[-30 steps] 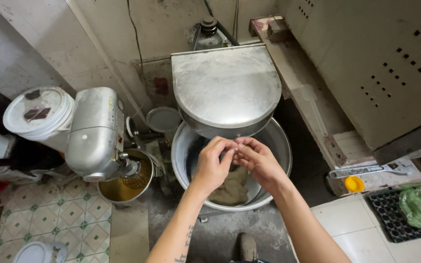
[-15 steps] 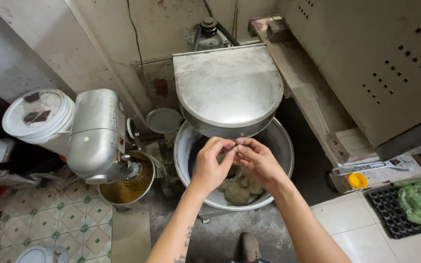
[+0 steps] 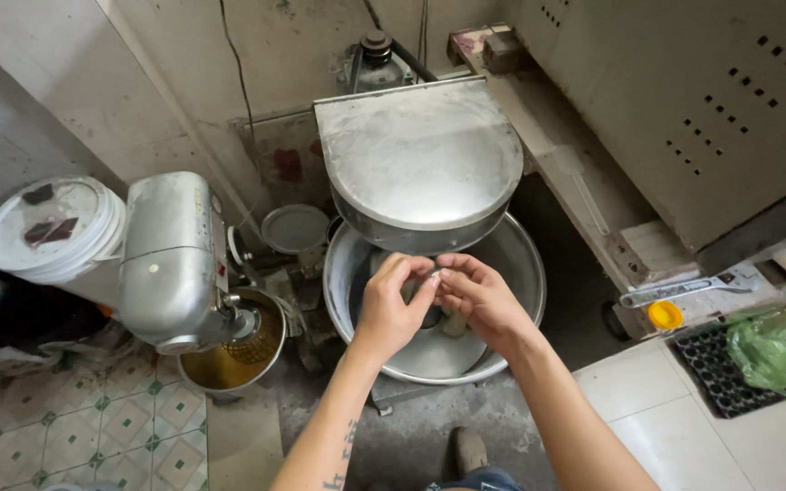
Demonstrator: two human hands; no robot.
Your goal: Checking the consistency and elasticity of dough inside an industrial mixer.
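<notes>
While the dough seen earlier is now hidden, left hand [image 3: 396, 307] and right hand [image 3: 482, 300] stay pinched together over the mixer bowl [image 3: 511, 264].

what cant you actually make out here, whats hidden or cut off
- Head view: what the left hand and right hand pinch between them; the fingers cover it.
- Head view: the far part of the large metal bowl; the machine's steel hood overhangs it.
- Head view: the small mixer's bowl contents; its grey head overhangs them.
- Head view: the green bag; contents unreadable.
</notes>
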